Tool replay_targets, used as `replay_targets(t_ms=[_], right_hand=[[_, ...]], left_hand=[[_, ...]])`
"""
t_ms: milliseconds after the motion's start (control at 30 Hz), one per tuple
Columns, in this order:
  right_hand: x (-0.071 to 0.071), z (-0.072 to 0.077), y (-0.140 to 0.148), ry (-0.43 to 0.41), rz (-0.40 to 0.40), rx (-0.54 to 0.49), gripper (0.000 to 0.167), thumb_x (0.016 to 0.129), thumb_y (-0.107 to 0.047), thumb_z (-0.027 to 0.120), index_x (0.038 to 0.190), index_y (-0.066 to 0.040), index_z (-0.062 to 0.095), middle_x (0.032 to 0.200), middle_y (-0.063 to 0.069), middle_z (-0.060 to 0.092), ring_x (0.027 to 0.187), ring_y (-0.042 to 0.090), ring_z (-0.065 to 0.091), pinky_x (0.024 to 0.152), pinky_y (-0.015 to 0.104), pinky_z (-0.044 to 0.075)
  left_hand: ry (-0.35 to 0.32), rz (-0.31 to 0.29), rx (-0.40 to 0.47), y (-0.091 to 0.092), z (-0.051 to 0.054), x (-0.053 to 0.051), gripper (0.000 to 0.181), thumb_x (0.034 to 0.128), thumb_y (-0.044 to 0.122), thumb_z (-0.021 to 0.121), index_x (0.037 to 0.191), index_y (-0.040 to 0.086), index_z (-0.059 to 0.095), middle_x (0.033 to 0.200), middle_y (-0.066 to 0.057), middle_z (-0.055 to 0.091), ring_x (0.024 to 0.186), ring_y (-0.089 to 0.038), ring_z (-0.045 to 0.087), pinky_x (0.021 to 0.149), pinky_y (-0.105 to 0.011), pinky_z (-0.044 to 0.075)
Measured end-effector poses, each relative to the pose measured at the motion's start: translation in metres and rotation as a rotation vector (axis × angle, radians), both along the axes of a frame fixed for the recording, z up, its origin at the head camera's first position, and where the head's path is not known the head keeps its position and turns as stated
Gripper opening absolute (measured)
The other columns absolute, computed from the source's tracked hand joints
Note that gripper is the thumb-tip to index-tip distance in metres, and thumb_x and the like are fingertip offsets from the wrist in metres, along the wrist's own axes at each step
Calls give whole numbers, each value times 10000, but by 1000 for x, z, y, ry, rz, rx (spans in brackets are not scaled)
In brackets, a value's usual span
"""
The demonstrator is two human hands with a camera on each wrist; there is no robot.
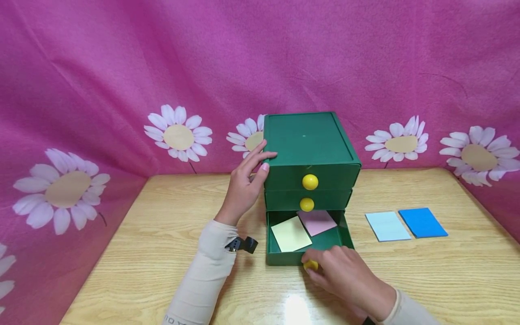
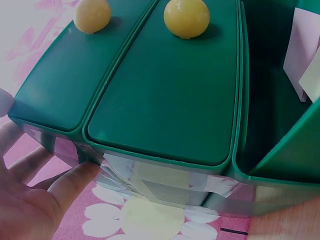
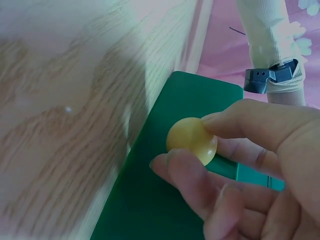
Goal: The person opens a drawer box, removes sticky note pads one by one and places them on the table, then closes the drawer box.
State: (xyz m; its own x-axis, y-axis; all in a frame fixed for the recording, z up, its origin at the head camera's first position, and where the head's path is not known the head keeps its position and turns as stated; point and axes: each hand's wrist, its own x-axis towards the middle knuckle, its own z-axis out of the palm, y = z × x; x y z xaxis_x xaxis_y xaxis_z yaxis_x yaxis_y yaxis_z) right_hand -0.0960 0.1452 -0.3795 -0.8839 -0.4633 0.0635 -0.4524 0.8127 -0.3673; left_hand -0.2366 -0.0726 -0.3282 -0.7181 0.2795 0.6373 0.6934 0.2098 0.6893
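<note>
A green three-drawer box (image 1: 308,140) stands on the table, its bottom drawer (image 1: 284,258) pulled out. Inside that drawer lie a pale yellow note pad (image 1: 290,234) and a pink one (image 1: 318,222). The left hand (image 1: 243,183) rests against the box's upper left side, fingers extended; the left wrist view shows this hand (image 2: 40,190) at the box's side wall. At the drawer front, the right hand (image 1: 349,275) pinches the yellow knob (image 1: 310,265). In the right wrist view, thumb and fingers of the right hand (image 3: 250,165) surround the knob (image 3: 192,140).
To the right of the box, a light blue note pad (image 1: 388,226) and a darker blue one (image 1: 423,222) lie side by side on the wooden table (image 1: 174,216). Behind hangs a pink cloth (image 1: 243,58) with white flowers. Two upper drawers are closed, with yellow knobs (image 1: 310,182).
</note>
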Motion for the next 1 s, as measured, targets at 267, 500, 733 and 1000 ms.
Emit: replay_targets(t_ms=[267,500,733,1000], right_hand=[[3,0,0,20,7,-4,93,845,-208,714,936,-219,726,695,-181,601,539,-14,442,502,200,397],[6,-2,1,61,16,-12,84,836,-189,710,910,-227,719,688,-188,599,540,-25,441,504,196,396],[9,-2,1,71,19,-17,88,823,-169,714,894,-220,714,666,-189,586,532,-22,435,486,198,380],[9,0,0,31,17,-17,74,825,-181,722,886,-220,710,619,-205,536,519,-21,432,476,201,372]], left_hand=[[10,2,-8,0,0,0,312,1015,265,459,1281,219,614,1526,36,376,1390,-67,325,909,-365,513],[5,-5,-6,0,-1,0,315,1016,269,457,1288,225,608,1531,38,367,1395,-68,315,921,-398,504],[1,2,-9,0,-1,-1,315,1015,262,457,1289,230,610,1527,58,370,1393,-61,316,925,-394,504],[-3,-9,5,0,0,0,310,1015,219,466,1287,196,614,1522,49,376,1389,-71,322,912,-377,515]])
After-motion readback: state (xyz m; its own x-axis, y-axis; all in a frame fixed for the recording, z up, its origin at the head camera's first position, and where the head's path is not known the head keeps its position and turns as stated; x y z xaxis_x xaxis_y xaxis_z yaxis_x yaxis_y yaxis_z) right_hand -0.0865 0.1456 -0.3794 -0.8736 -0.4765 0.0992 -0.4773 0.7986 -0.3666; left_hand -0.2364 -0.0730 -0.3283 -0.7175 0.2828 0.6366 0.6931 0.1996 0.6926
